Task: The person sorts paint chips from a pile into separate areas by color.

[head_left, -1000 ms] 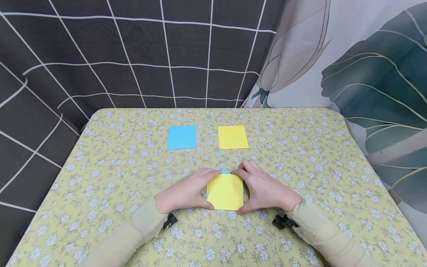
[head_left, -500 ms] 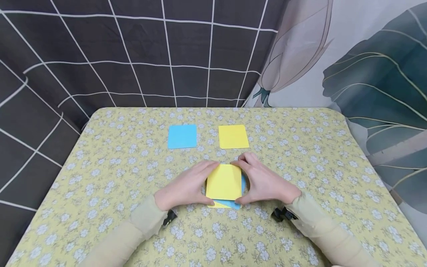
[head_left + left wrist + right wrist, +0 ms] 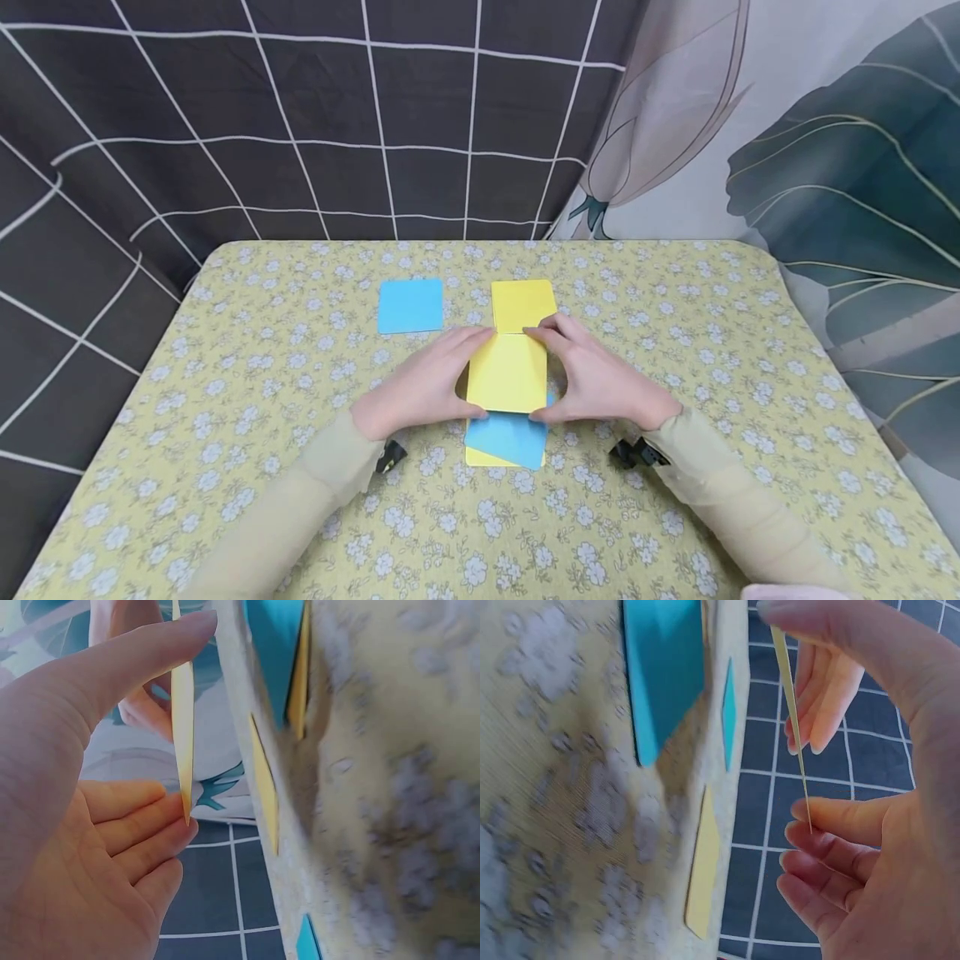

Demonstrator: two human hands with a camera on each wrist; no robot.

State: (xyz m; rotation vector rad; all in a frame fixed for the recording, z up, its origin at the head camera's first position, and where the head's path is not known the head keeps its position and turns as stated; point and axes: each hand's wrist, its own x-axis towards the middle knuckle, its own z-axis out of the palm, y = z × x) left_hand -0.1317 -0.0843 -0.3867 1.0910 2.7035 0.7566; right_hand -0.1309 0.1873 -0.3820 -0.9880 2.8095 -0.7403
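A thin yellow square card (image 3: 507, 373) is held between both hands, raised off the table as the wrist views show it edge-on. My left hand (image 3: 423, 379) pinches its left side, thumb at the near corner and fingers at the far one. On the opposite side, my right hand (image 3: 603, 379) pinches it the same way. Nearer me lies a stack with a turned blue card (image 3: 510, 437) on top and a yellow card (image 3: 482, 459) showing beneath. In the head view, the held card's far edge meets the near edge of the back yellow pile (image 3: 522, 302).
To the left of that pile, a blue square card (image 3: 410, 306) lies flat on the flowered tablecloth (image 3: 262, 400). A dark curtain (image 3: 315, 108) with white grid lines hangs behind the table, and a leaf-patterned cloth (image 3: 825, 167) hangs at the right.
Both hands have lifted the yellow card from the near stack and carried it forward toward the back yellow pile. The blue card beneath has come into view.
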